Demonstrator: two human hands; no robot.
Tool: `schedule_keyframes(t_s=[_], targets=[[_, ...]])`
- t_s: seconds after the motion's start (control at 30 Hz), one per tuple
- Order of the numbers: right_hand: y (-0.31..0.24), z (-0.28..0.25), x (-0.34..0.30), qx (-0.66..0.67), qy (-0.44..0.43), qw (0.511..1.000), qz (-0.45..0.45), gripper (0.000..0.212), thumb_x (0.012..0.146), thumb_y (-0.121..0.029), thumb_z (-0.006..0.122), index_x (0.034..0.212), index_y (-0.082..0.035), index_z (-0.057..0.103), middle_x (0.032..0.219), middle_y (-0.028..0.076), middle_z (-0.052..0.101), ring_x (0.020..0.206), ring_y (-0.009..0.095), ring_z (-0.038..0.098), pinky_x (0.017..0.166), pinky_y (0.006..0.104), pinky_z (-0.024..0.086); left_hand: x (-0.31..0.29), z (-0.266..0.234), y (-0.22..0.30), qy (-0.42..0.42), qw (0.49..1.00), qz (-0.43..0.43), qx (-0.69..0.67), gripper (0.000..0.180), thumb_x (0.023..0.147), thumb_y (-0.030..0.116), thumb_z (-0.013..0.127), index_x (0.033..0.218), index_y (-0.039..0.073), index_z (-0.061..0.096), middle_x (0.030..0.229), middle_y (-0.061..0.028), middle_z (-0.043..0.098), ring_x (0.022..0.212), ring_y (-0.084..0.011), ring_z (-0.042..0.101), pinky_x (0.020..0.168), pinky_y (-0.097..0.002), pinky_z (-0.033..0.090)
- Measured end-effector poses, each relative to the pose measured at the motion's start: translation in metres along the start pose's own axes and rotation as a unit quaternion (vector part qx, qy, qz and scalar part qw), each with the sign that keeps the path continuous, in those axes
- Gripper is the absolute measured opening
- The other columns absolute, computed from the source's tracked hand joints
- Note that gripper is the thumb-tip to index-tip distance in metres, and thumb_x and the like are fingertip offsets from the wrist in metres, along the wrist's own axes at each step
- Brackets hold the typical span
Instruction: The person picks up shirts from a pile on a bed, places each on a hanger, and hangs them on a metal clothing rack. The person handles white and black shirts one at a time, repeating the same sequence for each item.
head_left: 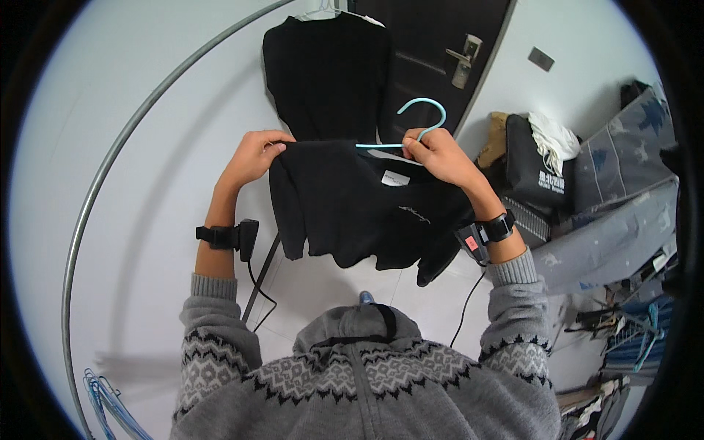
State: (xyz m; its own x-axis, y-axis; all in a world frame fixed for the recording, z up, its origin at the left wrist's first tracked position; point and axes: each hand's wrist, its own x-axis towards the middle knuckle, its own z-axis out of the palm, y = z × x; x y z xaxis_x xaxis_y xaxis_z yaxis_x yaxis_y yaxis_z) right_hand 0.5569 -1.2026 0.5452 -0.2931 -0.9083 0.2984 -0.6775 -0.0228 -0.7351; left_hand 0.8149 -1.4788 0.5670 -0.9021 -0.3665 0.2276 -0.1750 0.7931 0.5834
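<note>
Over pale floor tiles [334, 287] near a dark door [433, 51], a black top [337, 209] is pinched by the outstretched left hand [257, 157]; its turquoise hanger [422, 100] is clasped in the right hand [441, 155].

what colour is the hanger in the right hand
Light turquoise; the hanger held in the right hand shows best in the head view.

A room in a home, seemingly for clothes, is suggested; a dark door [425, 33] with a lever handle [464, 59] is set beside white walls [205, 95]; a black garment [326, 73] is hung near a curved metal rail [108, 160]; blue hangers [110, 403] are bunched; pale floor tiles [334, 282] are seen.
</note>
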Motion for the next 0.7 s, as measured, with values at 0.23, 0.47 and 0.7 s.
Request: schedule_keyframes(t_s=[0.23, 0.47, 0.7], targets=[[0.016, -0.018, 0.09, -0.025, 0.002, 0.998, -0.06, 0.032, 0.099, -0.017, 0.052, 0.078, 0.002, 0.066, 0.065, 0.017, 0.062, 0.061, 0.029, 0.061, 0.061, 0.0396, 0.047, 0.039, -0.013, -0.029, 0.047, 0.997, -0.015, 0.051, 0.018, 0.093, 0.002, 0.059, 0.106, -0.001, 0.072, 0.093, -0.0093, 0.074, 0.08, -0.0188, 0.063, 0.077, -0.0326, 0.051], [0.042, -0.04, 0.196, -0.03, 0.048, 0.992, -0.112, 0.035, 0.102, -0.022, 0.054, 0.076, 0.001, 0.062, 0.057, 0.008, 0.048, 0.053, 0.016, 0.044, 0.054, 0.0341, 0.038, 0.107, -0.029, -0.081, 0.082, 0.996, -0.02, -0.001, 0.01, 0.095, 0.004, 0.062, 0.102, 0.0, 0.067, 0.08, -0.0099, 0.067, 0.069, -0.0179, 0.054, 0.07, -0.0312, 0.049], [0.04, -0.096, 0.306, -0.062, 0.065, 0.991, -0.096, 0.038, 0.101, -0.024, 0.056, 0.076, 0.002, 0.067, 0.065, 0.017, 0.063, 0.063, 0.033, 0.063, 0.062, 0.0419, 0.047, 0.207, -0.081, -0.101, 0.128, 0.99, -0.052, -0.002, 0.01, 0.096, 0.006, 0.06, 0.101, -0.002, 0.061, 0.077, -0.011, 0.062, 0.071, -0.0171, 0.056, 0.072, -0.0307, 0.048]])
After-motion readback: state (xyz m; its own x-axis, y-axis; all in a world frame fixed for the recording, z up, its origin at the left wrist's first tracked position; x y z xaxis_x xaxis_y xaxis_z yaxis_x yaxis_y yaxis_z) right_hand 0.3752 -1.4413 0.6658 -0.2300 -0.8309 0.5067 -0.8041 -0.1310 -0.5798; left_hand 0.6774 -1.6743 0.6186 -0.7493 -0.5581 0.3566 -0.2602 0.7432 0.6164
